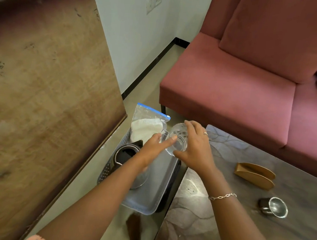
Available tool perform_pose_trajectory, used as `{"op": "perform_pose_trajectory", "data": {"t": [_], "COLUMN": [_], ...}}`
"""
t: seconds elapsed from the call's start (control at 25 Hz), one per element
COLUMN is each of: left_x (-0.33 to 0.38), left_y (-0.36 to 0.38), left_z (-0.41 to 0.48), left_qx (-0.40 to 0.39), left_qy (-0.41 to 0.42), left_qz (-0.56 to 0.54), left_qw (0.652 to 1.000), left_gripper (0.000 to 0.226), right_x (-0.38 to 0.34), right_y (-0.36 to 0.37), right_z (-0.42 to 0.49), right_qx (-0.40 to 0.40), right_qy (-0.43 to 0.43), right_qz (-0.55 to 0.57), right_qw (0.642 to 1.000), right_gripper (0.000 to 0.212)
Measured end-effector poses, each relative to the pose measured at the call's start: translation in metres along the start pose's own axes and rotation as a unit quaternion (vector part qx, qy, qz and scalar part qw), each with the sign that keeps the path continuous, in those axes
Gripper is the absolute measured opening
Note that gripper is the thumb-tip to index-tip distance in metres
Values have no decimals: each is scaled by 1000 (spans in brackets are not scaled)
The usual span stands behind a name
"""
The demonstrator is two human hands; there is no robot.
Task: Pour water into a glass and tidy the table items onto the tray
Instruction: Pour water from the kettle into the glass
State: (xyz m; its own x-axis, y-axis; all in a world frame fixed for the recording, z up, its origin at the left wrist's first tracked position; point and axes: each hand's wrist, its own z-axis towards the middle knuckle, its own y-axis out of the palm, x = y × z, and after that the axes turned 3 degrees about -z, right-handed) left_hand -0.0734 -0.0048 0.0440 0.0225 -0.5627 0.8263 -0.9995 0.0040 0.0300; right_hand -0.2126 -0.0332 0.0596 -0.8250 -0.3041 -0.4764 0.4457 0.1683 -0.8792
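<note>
Glass [178, 139]: we see it clear and tipped, its mouth facing up toward us, held over the far end of the tray [157, 194]. Our right hand [194, 145] wraps it from the 3 o'clock side, fingers curled over the far rim and thumb low at the near edge, a ring on one finger and a bracelet [222, 196] on the wrist. Our left hand [156, 145] reaches in from 8 o'clock, mostly loose, with one finger stretched out so its tip touches the glass rim at about 9 o'clock; it grips nothing that we can see. Both forearms run up from the bottom of the view and converge at the glass.

The tray is a grey metal one, lying at 6 o'clock from the glass, seemingly lower than the table [242, 207] and just beside its left edge. On it, at 8 o'clock from the glass, stands a dark kettle [125, 155] with its lid open. A zip bag [147, 124] with something white inside leans at the tray's far end, at 10 o'clock from the glass and just beside it.

On the table, well apart from the glass at 4 o'clock, lie a wooden holder [255, 176] and a steel cup [273, 207] on its side. A red sofa [245, 89] fills the 1 o'clock area.
</note>
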Motion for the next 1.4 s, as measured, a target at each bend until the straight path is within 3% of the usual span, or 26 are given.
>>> {"op": "perform_pose_trajectory", "data": {"t": [0.12,0.24,0.44,0.6,0.72,0.8,0.88,0.96,1.04,1.16,1.28,1.4], "left_x": [3,7,4,6,6,-3,-26,-60,-93,-143,-162,-161], "left_y": [23,41,59,70,67,53,23,-23,-63,-99,-102,-98], "left_z": [-15,-32,-51,-63,-71,-71,-64,-55,-54,-46,-41,-34], "left_qx": [-62,-45,-36,-65,-105,-130,-20,168,253,228,218,245], "left_qy": [-8,-7,5,6,13,46,82,92,-6,-152,-157,-127], "left_qz": [-123,-165,-166,-161,-131,-42,97,263,329,267,169,168], "left_qw": [990,985,985,985,986,990,992,946,910,924,948,946], "left_gripper": [54,24,30,23,42,82,111,117,121,108,73,51], "right_x": [-4,2,25,37,37,35,33,30,27,26,23,21], "right_y": [-30,-45,-49,-36,-30,-28,-26,-25,-25,-26,-26,-25], "right_z": [-21,-40,-72,-88,-90,-90,-91,-92,-91,-88,-84,-83], "right_qx": [10,23,16,26,54,69,80,82,82,90,98,104], "right_qy": [-22,-44,-11,19,23,28,30,32,38,41,48,53], "right_qz": [11,20,239,330,353,366,368,367,366,361,362,363], "right_qw": [1000,999,971,943,934,927,926,926,926,927,926,925], "right_gripper": [86,93,114,99,90,92,97,99,98,99,98,97]}}
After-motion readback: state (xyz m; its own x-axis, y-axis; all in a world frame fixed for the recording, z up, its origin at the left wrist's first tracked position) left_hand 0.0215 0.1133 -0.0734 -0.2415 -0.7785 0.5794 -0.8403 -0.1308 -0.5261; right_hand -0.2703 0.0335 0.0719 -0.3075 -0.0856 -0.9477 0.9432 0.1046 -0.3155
